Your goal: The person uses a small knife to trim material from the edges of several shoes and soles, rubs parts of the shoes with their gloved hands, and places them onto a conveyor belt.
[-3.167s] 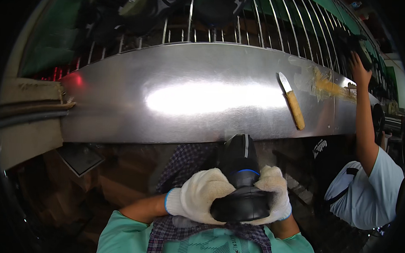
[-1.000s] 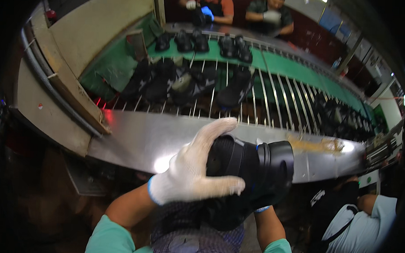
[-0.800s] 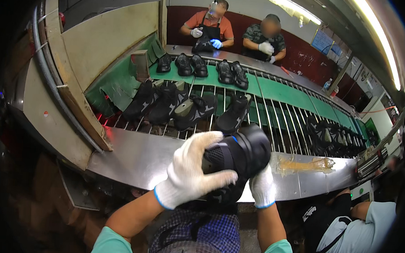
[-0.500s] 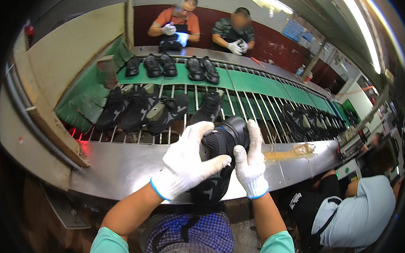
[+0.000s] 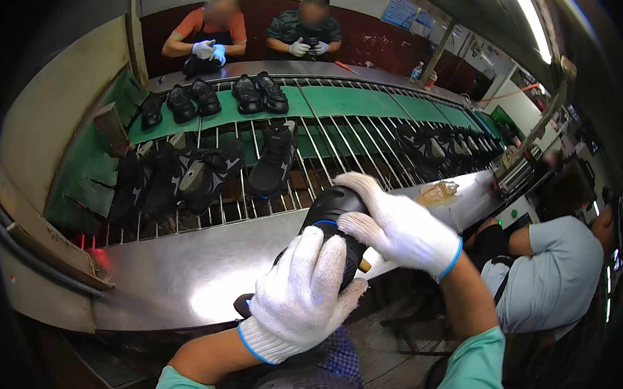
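Note:
A black shoe (image 5: pixel 328 203) with a smooth, rounded end and a thin blue line is held above the near metal counter (image 5: pixel 178 265). My left hand (image 5: pixel 301 293), in a white knit glove, wraps over its mesh part from the near side. My right hand (image 5: pixel 399 228), gloved alike, grips the smooth end from the right, fingers curled over it. Much of the shoe is covered by the gloves. A small yellowish-brown piece (image 5: pixel 364 265) shows beside it; what it belongs to I cannot tell. Just beyond stands a black shoe (image 5: pixel 274 159) on the rack.
A rack of metal rods (image 5: pixel 358 145) runs behind the counter, bearing more black shoes (image 5: pixel 213 170) at left and a row (image 5: pixel 443 144) at right. Shoes also stand on a green strip (image 5: pixel 342 103). Two gloved co-workers (image 5: pixel 214 37) work across; another person (image 5: pixel 552 271) sits at right.
The view has swung, so the rack appears farther left. My left hand has come over the shoe's top; my right hand now curls over the smooth end. The shoe has tilted.

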`<state>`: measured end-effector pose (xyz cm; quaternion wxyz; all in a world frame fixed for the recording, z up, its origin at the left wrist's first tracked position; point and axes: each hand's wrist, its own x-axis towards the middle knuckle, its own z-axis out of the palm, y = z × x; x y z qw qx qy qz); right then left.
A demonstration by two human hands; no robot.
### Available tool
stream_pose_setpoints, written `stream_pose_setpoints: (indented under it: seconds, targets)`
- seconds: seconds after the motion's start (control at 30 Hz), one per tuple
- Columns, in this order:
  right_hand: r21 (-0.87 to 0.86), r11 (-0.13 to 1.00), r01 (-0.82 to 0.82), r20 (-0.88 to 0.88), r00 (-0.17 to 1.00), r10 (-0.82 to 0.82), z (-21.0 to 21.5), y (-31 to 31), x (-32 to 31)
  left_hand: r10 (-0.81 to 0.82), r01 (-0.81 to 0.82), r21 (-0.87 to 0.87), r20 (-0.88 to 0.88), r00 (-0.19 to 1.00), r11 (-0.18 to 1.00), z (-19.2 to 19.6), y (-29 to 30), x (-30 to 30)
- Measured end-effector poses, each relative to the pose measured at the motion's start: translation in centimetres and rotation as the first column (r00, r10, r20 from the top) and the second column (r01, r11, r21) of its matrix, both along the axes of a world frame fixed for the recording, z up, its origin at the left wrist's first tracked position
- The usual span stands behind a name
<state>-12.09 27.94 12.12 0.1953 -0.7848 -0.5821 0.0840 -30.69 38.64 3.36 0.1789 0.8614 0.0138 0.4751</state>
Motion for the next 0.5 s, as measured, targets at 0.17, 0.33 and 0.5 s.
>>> stream_pose_setpoints:
  seconds: [0.17, 0.33, 0.5]
  targets:
    - [-0.411, 0.911, -0.043, -0.049, 0.998, 0.025, 3.5, 5.6, 2.8, -0.102, 0.101, -0.022, -0.043, 0.994, 0.995, 1.2, 1.0, 0.7]
    - [-0.024, 0.98, 0.196, -0.496, 0.849, -0.182, -4.4, 9.1, 5.0, 0.07, -0.074, -0.365, -0.026, 0.997, 0.928, 0.1, 7.1, -3.6]
    - [-0.387, 0.836, 0.389, 0.229, 0.919, -0.322, -14.4, -1.0, 0.3, 0.427, -0.631, -0.426, -0.482, 0.765, 0.648, -4.6, 14.3, -14.1]
